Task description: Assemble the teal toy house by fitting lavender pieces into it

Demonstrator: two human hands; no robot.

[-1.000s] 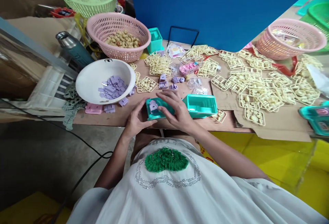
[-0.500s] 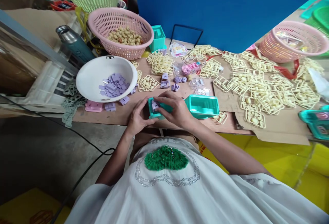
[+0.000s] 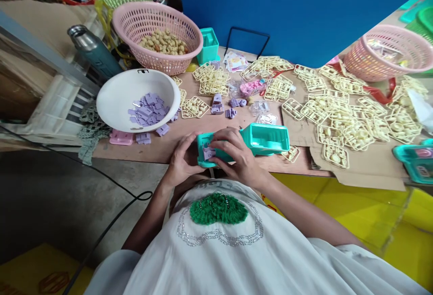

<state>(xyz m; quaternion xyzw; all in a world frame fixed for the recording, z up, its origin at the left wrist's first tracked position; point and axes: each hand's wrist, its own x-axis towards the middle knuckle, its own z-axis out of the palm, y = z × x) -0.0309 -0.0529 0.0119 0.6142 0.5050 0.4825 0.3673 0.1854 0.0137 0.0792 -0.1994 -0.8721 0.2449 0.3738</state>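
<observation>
At the table's front edge, a teal plastic piece (image 3: pixel 219 153), perhaps a lid or shallow box, lies between my hands. A small purple plastic part (image 3: pixel 209 152) sits on its left end. My left hand (image 3: pixel 182 159) grips the teal piece's left end, thumb at the near side and fingers at the far side. My right hand (image 3: pixel 241 154) reaches over the piece, its fingertips and thumb pinching the purple part's right side. Just right of that hand stands an open teal box (image 3: pixel 287 139). The right fingers cover the middle of the teal piece.
A white bowl (image 3: pixel 103 110) of purple parts stands left, with a pink basket (image 3: pixel 158 13) of beige pieces behind it. Cream part frames (image 3: pixel 338 110) spread across the right. Loose purple parts (image 3: pixel 217 104) lie ahead. A flask (image 3: pixel 93 49) stands far left.
Both hands and the teal piece have shifted slightly toward me. The right fingers have moved rightward on the purple part, which now sits lower and shows more of its surface.
</observation>
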